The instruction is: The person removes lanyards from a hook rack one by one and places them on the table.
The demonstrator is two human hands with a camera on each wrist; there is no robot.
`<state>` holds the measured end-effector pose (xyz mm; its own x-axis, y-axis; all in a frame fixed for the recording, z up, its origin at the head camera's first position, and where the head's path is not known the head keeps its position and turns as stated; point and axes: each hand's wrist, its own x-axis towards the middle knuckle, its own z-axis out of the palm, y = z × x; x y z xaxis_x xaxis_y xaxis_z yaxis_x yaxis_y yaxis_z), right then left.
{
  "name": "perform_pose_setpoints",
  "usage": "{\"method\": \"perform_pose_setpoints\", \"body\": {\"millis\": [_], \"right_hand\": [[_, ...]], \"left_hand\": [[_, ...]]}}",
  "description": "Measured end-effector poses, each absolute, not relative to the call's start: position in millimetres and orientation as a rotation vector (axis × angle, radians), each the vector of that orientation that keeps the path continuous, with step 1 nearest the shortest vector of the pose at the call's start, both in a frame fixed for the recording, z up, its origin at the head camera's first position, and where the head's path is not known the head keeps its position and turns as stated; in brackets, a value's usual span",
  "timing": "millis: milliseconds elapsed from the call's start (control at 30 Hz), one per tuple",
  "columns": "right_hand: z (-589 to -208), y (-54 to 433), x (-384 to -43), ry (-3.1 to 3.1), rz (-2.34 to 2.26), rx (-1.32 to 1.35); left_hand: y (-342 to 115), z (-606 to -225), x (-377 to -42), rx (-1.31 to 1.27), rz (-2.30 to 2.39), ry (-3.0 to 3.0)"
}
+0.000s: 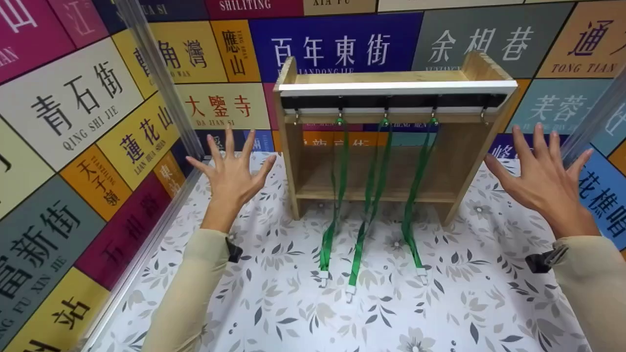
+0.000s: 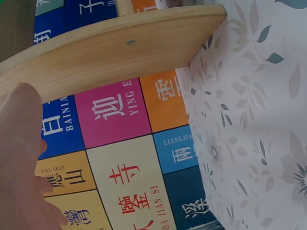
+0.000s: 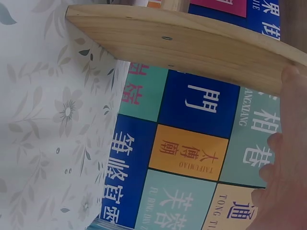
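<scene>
A wooden rack (image 1: 376, 171) with a white-and-black hook strip stands at the middle back of the table. Three green lanyards hang from its middle hooks: the left lanyard (image 1: 341, 181), the middle lanyard (image 1: 371, 186) and the right lanyard (image 1: 415, 200), their white clips lying on the cloth. My left hand (image 1: 232, 171) is held up beside the rack's left side, fingers spread, holding nothing. To the right of the rack my right hand (image 1: 545, 178) is raised the same way, fingers spread and nothing in it. The rack's side panels (image 2: 120, 52) fill the top of both wrist views.
Bare metal hooks sit at the strip's two ends, such as the left end hook (image 1: 297, 117). A leaf-patterned cloth (image 1: 293, 313) covers the table. Colourful sign-printed walls (image 1: 332, 44) stand behind and at the left, with a clear plastic post (image 1: 166, 83) at the left corner.
</scene>
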<state>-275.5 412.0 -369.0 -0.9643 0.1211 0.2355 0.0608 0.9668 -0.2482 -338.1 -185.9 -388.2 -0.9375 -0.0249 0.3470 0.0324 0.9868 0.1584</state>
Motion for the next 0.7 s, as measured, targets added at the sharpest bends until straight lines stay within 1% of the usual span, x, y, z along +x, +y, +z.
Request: {"method": "perform_pose_setpoints", "body": {"millis": [367, 700], "right_hand": [[-366.4, 415.7, -270.3, -2.846, 0.353, -0.152], [-363.6, 409.1, -258.7, -2.69, 0.374, -0.109]], "left_hand": [[-184.1, -381.0, -333.9, -0.008, -0.187, -2.76], [-178.8, -379.5, -321.1, -0.141, -0.248, -2.55]]}}
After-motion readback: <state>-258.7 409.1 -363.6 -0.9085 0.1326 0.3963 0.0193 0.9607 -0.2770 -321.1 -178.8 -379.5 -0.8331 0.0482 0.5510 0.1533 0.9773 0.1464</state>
